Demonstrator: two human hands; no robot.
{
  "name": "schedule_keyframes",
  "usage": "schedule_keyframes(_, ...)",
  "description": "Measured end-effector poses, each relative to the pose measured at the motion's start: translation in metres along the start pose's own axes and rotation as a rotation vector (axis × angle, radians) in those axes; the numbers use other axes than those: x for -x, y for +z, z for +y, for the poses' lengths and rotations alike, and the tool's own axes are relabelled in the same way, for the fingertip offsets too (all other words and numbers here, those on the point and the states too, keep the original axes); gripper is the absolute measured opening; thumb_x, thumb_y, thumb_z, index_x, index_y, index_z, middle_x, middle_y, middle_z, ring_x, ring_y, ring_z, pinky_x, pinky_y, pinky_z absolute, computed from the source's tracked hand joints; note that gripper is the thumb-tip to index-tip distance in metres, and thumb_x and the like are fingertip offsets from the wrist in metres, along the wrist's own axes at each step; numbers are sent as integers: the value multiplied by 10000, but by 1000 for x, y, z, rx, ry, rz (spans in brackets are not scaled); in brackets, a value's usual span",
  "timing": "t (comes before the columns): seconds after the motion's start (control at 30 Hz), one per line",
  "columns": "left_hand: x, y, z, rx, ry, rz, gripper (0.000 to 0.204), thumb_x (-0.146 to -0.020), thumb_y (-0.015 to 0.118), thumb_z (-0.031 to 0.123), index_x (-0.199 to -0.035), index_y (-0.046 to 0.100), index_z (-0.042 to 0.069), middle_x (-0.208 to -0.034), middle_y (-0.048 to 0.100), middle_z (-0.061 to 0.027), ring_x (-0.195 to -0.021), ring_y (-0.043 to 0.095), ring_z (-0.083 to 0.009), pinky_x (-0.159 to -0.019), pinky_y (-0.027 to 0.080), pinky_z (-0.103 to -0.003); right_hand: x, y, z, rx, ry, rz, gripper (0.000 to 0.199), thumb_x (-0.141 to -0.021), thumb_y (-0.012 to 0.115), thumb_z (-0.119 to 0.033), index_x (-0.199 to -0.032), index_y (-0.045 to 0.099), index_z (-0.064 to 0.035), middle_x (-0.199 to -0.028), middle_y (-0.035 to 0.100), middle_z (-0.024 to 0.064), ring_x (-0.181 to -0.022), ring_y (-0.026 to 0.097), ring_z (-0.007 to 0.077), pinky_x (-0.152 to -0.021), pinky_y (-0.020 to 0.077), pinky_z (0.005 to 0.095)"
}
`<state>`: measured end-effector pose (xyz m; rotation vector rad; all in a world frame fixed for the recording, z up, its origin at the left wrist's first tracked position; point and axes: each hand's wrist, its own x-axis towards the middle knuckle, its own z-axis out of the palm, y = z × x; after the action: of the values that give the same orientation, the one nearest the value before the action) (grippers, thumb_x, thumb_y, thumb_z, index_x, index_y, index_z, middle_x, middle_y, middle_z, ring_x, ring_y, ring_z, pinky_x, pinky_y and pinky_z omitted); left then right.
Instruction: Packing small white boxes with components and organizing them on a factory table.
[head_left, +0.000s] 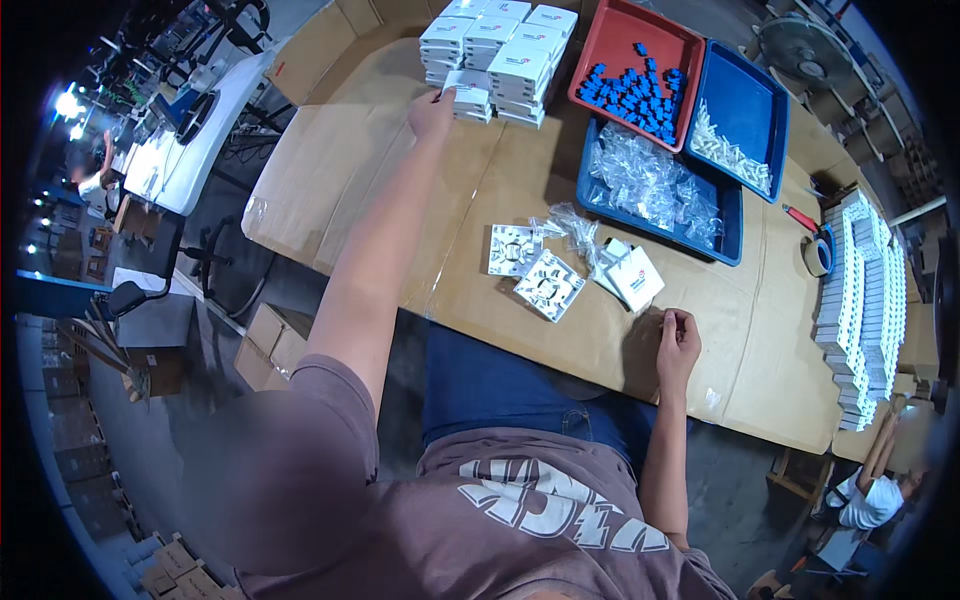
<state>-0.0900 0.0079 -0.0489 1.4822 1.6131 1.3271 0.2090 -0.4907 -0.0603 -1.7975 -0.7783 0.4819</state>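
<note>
My left hand (431, 116) stretches to the far side of the table. Its fingers are closed at the left edge of a flat white box (467, 79) on the shortest front stack. My right hand (679, 344) hovers by the table's near edge with fingers curled together, and I see nothing in them. Just beyond it lies a white square box (636, 279), tilted over other pieces. Left of that, two open square units (549, 286) show white and dark inner parts. Small clear plastic bags (573, 232) are heaped behind them.
At the back, a red tray (622, 32) holds blue pieces. Blue trays (742, 80) hold white plugs and clear bags. Long rows of white pieces (858, 300) line the right side beside a tape roll (817, 258) and a red-handled tool (799, 217). A person (875, 495) sits at lower right.
</note>
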Motion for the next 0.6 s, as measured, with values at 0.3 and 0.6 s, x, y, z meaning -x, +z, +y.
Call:
schedule_keyframes(0.3, -33, 5, -14, -231, 71, 55, 430, -891, 743, 441, -1079, 797, 58, -950, 780, -143, -904, 732, -316, -836, 546, -421, 1, 8, -12, 45, 39, -6, 171, -1045, 630, -135, -1039, 699, 21, -854, 668, 17, -758, 555, 63, -689, 466, 244)
schedule_keyframes(0.6, 80, -7, 45, -136, 257, 116, 429, -926, 736, 415, -1140, 741, 44, -1075, 742, -162, -1030, 682, -343, -895, 522, -440, -9, 7, -31, 248, -151, -56, 205, -969, 715, -127, -1130, 677, -5, -1091, 664, 113, -965, 641, 216, -847, 522, 342)
